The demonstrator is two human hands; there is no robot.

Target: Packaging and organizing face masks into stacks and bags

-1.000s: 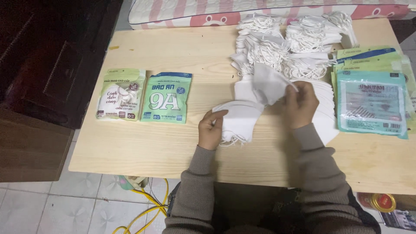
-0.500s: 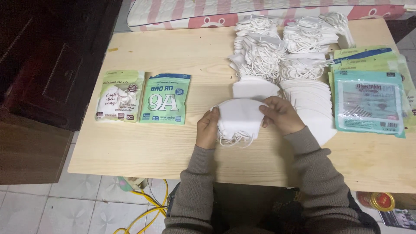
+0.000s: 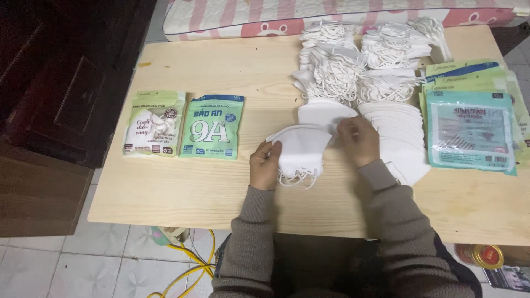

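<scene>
A small stack of folded white masks point(image 3: 301, 148) is pinched by the left hand point(image 3: 265, 164) at 9 o'clock, right hand point(image 3: 359, 140) fingers pinching at 3 o'clock, on the wooden table point(image 3: 221, 72)

sleeves: taupe-grey knit, ribbed cuffs | left hand point(image 3: 265, 165) bare | right hand point(image 3: 360, 141) bare | rings: none, I think

A home room is serving as a small packing spot: a pale wooden bench point(image 3: 182, 187) is standing on tiled floor point(image 3: 72, 265), a pink-striped mattress point(image 3: 331, 14) is lying along the top of the frame, and dark wooden furniture point(image 3: 61, 83) is filling the upper left.
</scene>
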